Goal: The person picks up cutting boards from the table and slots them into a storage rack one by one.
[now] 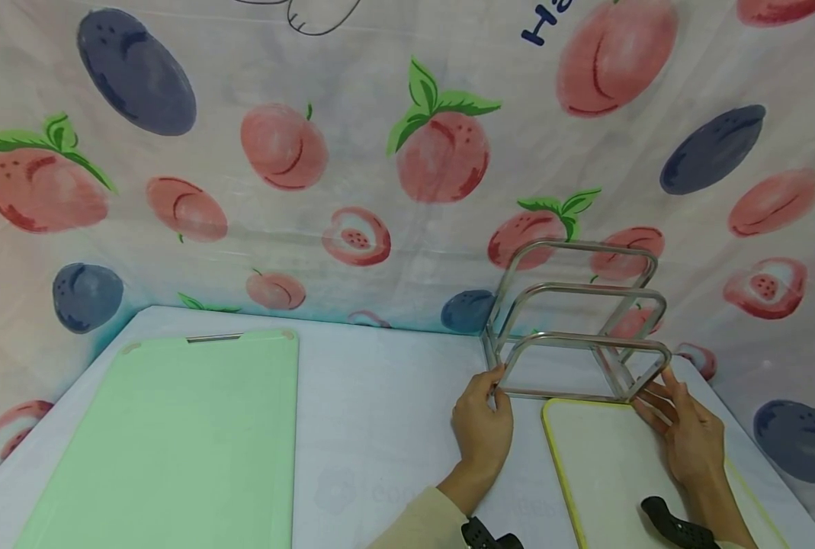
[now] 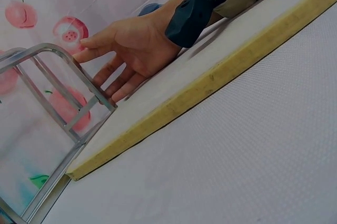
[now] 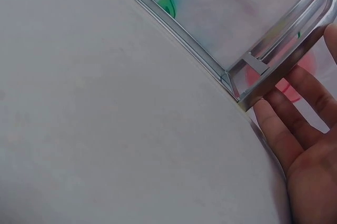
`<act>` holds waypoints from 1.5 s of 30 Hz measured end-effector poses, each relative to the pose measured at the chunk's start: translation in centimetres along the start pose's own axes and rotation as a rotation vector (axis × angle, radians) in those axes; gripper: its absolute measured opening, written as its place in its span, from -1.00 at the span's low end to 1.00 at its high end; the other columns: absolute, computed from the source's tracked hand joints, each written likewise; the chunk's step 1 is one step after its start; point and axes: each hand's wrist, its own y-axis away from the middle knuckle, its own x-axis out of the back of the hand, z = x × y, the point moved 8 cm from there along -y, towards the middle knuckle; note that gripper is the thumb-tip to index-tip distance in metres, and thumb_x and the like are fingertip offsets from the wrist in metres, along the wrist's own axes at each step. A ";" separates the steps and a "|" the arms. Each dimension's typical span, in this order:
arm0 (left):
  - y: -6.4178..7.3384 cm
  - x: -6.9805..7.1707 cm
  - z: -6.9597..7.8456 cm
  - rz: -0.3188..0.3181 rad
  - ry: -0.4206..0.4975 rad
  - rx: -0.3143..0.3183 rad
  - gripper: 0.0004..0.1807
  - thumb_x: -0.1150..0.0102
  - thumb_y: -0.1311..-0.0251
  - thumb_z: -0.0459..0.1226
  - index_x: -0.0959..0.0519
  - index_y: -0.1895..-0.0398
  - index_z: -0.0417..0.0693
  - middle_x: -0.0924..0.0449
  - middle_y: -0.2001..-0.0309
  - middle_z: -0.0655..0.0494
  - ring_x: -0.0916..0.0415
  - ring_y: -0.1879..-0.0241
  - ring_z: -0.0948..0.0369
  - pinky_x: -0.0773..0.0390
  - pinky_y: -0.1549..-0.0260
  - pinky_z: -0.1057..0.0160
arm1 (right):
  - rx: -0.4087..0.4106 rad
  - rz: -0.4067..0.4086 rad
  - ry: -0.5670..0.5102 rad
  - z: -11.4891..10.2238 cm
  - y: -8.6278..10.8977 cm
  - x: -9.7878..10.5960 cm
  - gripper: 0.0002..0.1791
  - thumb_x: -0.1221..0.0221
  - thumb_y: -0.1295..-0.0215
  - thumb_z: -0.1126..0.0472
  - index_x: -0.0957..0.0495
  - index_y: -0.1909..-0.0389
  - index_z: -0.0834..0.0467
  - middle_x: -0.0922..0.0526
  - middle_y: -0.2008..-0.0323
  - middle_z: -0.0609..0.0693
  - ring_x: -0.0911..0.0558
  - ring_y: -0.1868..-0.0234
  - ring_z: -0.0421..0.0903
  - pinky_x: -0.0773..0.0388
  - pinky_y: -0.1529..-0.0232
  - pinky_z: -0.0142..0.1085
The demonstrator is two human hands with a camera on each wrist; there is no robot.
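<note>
A metal rack (image 1: 599, 288) with three bent-tube loops stands at the back right of the table. My left hand (image 1: 486, 423) grips its front left corner, thumb and index finger at the tube. On the opposite side, my right hand (image 1: 695, 438) rests extended fingertips against the front right tube, as the right wrist view shows on the rack's frame (image 3: 287, 66). Lying flat in front of the rack is a white board (image 1: 606, 457) with a yellow edge, its far end right at the rack's base. The right forearm passes over this board.
On the left of the table lies a green board (image 1: 187, 435) with a slot near its far edge. A fruit-printed cloth (image 1: 359, 160) hangs behind the table and down its sides. Both wrists carry dark bands.
</note>
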 end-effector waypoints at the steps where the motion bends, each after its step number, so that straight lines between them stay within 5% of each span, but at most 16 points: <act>1: 0.0 0.0 0.0 0.001 0.001 0.001 -0.62 -0.14 -0.02 -0.56 -0.68 0.13 -0.05 -0.67 0.11 0.21 -0.63 0.30 0.24 -0.54 0.42 0.35 | 0.001 -0.002 0.005 0.0 0.0 0.0 -0.57 0.23 -0.52 0.32 -0.20 -0.31 0.41 -0.63 0.07 0.14 -0.66 0.07 -0.02 -0.57 0.13 -0.22; 31: -0.1 0.4 -0.4 0.043 -0.032 0.045 -0.63 -0.16 0.00 -0.53 -0.70 0.17 0.03 -0.69 0.19 0.27 -0.51 0.43 0.37 -0.45 0.53 0.42 | -0.021 -0.005 -0.022 0.0 0.1 -0.3 -0.57 0.21 -0.51 0.31 -0.22 -0.31 0.38 -0.63 0.08 0.15 -0.65 0.06 -0.02 -0.57 0.11 -0.21; 40: -0.1 0.2 -0.9 0.023 0.033 0.092 -0.61 -0.13 0.00 -0.56 -0.70 0.17 0.02 -0.68 0.16 0.27 -0.55 0.37 0.35 -0.52 0.42 0.39 | -0.034 0.016 -0.064 0.3 0.0 0.1 -0.58 0.18 -0.50 0.31 -0.25 -0.28 0.38 -0.63 0.08 0.16 -0.66 0.06 0.00 -0.57 0.12 -0.19; 45: 0.0 0.1 -0.8 0.010 0.038 0.069 -0.60 -0.13 -0.02 -0.57 -0.69 0.14 0.00 -0.68 0.17 0.23 -0.52 0.41 0.37 -0.48 0.47 0.45 | -0.033 0.020 -0.053 0.3 0.0 0.1 -0.59 0.17 -0.50 0.32 -0.26 -0.28 0.38 -0.65 0.09 0.15 -0.66 0.08 -0.01 -0.57 0.13 -0.20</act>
